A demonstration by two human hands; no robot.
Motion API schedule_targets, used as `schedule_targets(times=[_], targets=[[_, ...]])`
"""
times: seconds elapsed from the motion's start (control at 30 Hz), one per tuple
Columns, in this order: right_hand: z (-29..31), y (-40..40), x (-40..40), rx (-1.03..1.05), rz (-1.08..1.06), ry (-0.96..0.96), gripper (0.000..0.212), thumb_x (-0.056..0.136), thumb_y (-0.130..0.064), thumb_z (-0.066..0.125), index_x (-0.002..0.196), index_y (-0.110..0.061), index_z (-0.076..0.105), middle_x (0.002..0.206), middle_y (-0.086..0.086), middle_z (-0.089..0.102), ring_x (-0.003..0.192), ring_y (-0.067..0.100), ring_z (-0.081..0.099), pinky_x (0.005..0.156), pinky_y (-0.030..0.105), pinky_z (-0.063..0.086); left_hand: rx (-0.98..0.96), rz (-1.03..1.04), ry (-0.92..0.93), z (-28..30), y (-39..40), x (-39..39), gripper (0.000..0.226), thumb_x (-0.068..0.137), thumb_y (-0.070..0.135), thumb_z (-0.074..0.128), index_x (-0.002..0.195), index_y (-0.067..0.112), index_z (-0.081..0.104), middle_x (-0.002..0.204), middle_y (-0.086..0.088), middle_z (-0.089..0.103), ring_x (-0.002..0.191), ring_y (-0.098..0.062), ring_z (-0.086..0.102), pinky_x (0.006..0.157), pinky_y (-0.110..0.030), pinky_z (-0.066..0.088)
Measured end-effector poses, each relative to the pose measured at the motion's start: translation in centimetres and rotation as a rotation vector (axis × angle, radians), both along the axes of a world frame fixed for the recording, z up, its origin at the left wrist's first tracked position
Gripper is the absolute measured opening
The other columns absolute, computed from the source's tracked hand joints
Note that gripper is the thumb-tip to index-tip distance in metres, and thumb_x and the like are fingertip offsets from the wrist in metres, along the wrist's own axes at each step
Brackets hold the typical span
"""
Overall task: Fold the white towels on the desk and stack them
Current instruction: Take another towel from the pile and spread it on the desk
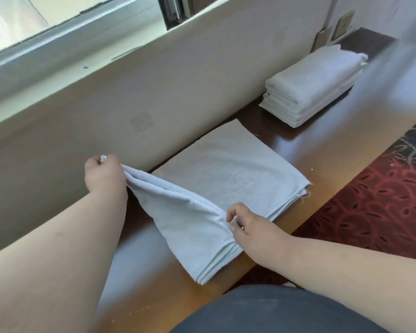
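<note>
Head view: towel [216, 174] fold between pinching fingers [229, 212].

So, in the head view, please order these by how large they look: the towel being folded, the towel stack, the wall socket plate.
1. The towel being folded, gripped by the left hand and right hand; it is nearest, which flatters it.
2. The towel stack, farther back.
3. The wall socket plate, clearly smallest.
</note>
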State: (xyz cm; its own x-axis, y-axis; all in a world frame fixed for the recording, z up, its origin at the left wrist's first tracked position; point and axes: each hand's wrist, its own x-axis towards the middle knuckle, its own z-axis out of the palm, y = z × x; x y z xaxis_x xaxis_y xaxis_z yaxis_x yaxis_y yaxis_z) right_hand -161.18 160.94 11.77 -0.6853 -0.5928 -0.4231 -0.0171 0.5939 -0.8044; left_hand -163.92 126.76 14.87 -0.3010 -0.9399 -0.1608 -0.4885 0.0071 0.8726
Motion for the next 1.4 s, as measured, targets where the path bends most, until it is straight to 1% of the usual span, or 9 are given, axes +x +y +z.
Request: schedule_targets(times=[0.13, 0.27, 0.43, 0.67, 0.83, 0.97, 1.13, 1.23, 1.4], targets=[[0.4, 2.8, -3.2, -0.051, -0.026, -0.016, 0.032, 0.100, -0.015, 0.043, 0.091, -0.036, 0.064, 0.078, -0.017, 0.059, 0.048, 0.001, 0.048, 0.048, 0.012, 0.038, -0.096, -0.008, 0.004, 1.1, 3.1, -3.9, 0.046, 0.081, 0.037, 0.042, 0.118, 0.016, 0.059, 0.081, 0.006, 0.056, 0.067, -0.015, 0.052, 0.062, -0.026, 0.041], [-0.6, 5.9, -6.2, -0.100, -0.143, -0.002, 0.008, 0.089, -0.040, 0.061, 0.089, -0.045, 0.055, 0.072, -0.035, 0.055, 0.055, -0.002, 0.050, 0.053, 0.010, 0.040, -0.127, -0.073, 0.000, 1.6, 6.7, -9.1, 0.033, 0.087, 0.033, 0.045, 0.115, 0.021, 0.059, 0.093, 0.006, 0.060, 0.080, -0.017, 0.057, 0.064, -0.025, 0.038], [-3.1, 8.8, -10.2, -0.069, -0.369, 0.033, 0.025, 0.085, -0.045, 0.066, 0.081, -0.040, 0.042, 0.053, -0.016, 0.043, 0.046, 0.005, 0.037, 0.046, 0.015, 0.035, -0.136, -0.227, -0.022, -0.3, 10.9, -18.4, 0.014, 0.088, 0.027, 0.048, 0.097, 0.023, 0.055, 0.077, 0.011, 0.054, 0.068, -0.013, 0.052, 0.054, -0.022, 0.034], [-7.3, 11.3, -15.8, 0.044, -0.670, -0.025, 0.019, 0.097, -0.040, 0.058, 0.088, -0.051, 0.045, 0.080, -0.004, 0.071, 0.066, 0.017, 0.066, 0.063, 0.037, 0.055, -0.093, -0.435, -0.111, -7.6, 13.4, -29.4, 0.012, 0.085, 0.024, 0.053, 0.095, 0.020, 0.055, 0.073, 0.013, 0.053, 0.058, -0.005, 0.048, 0.046, -0.014, 0.034], [-10.5, 11.9, -17.7, 0.131, -0.793, -0.035, 0.015, 0.099, -0.033, 0.054, 0.091, -0.044, 0.049, 0.084, -0.010, 0.070, 0.066, 0.007, 0.063, 0.053, 0.022, 0.042, -0.044, -0.593, -0.219, -12.4, 14.3, -34.1, 0.022, 0.084, 0.027, 0.057, 0.102, 0.016, 0.064, 0.095, -0.006, 0.071, 0.092, -0.029, 0.070, 0.077, -0.028, 0.054], [-12.4, 11.9, -17.3, 0.234, -0.775, -0.030, 0.011, 0.101, -0.024, 0.052, 0.095, -0.034, 0.048, 0.094, -0.010, 0.063, 0.074, 0.008, 0.059, 0.057, 0.023, 0.039, -0.032, -0.969, -0.315, -15.2, 14.8, -33.1, 0.039, 0.097, 0.035, 0.059, 0.132, 0.018, 0.052, 0.121, -0.004, 0.065, 0.102, -0.018, 0.062, 0.097, -0.032, 0.050], [-11.7, 10.3, -16.8, 0.350, -0.792, 0.030, 0.024, 0.095, -0.008, 0.048, 0.110, -0.027, 0.054, 0.120, 0.003, 0.051, 0.095, 0.024, 0.059, 0.068, 0.032, 0.048, -0.551, -1.387, -0.271, -13.9, 13.6, -25.8, 0.047, 0.102, 0.025, 0.046, 0.149, 0.020, 0.041, 0.153, -0.001, 0.041, 0.141, -0.016, 0.036, 0.117, -0.029, 0.025], [-9.8, 8.4, -15.1, 0.427, -0.663, 0.181, 0.033, 0.091, -0.011, 0.056, 0.120, -0.026, 0.058, 0.123, 0.000, 0.043, 0.123, 0.025, 0.042, 0.092, 0.034, 0.041, -0.732, -1.117, -0.301, -13.3, 11.3, -19.8, 0.044, 0.100, 0.025, 0.047, 0.144, 0.019, 0.046, 0.148, -0.009, 0.045, 0.137, -0.027, 0.037, 0.116, -0.040, 0.027], [-7.5, 5.9, -8.4, 0.373, -0.001, 0.448, 0.048, 0.090, -0.040, 0.065, 0.137, -0.032, 0.057, 0.117, -0.007, 0.056, 0.114, 0.021, 0.053, 0.101, 0.039, 0.043, -0.471, -0.643, -0.711, -13.7, 4.6, -11.4, 0.049, 0.101, 0.036, 0.045, 0.145, 0.015, 0.041, 0.145, -0.023, 0.041, 0.135, -0.038, 0.035, 0.114, -0.046, 0.027]])
